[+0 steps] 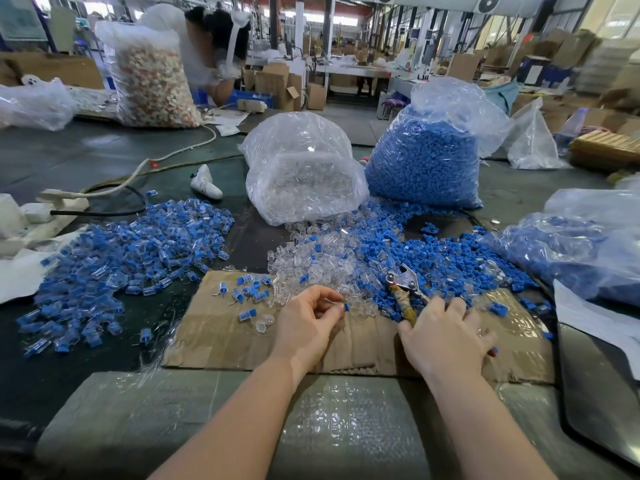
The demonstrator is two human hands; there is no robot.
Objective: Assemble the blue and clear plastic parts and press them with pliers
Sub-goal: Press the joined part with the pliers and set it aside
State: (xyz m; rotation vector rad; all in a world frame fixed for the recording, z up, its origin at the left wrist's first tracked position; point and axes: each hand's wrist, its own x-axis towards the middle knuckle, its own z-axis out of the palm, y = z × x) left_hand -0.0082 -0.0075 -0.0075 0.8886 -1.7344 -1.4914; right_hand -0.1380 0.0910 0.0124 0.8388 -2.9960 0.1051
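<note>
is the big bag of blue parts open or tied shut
Open. The bag of blue parts stands upright with its plastic mouth gathered loosely above, no knot visible, nearly full.

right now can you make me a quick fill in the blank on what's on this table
1. The left hand pinches a small ____ part.
2. The pliers lie beside the ____ hand.
3. Both hands work over a sheet of ____.
4. The bag of blue parts stands ____ of the bag of clear parts.

Missing words: blue; right; cardboard; right
</note>
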